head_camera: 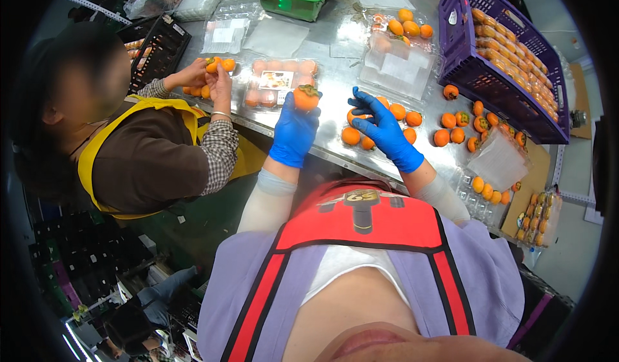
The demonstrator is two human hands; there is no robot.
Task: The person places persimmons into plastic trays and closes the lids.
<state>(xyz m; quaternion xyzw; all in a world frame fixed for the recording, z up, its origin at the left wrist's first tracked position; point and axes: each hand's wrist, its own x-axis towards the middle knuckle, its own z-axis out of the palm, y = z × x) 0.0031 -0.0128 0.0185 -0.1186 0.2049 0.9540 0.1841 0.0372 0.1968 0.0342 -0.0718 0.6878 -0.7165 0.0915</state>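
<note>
My left hand (pixel 296 134), in a blue glove, holds a single orange persimmon (pixel 305 101) with its green calyx facing up. My right hand (pixel 389 130), gloved alike, has its fingers spread and nothing in its grasp. Beneath and around it several persimmons (pixel 350 135) sit in a see-through plastic tray, partly covered by the hand. Just beyond my left hand lies a shut plastic punnet (pixel 254 79) full of persimmons, with a printed label on top. Farther out, an opened punnet (pixel 406 72) has a white pad in its lid and a few persimmons (pixel 411 28) in its base.
A co-worker (pixel 159 154) at my left holds persimmons over the metal table (pixel 333 28). A purple crate (pixel 483 67) of filled packs stands at the right, with loose persimmons (pixel 457 135) beside it. A green scale (pixel 300 4) bears a pack at the back.
</note>
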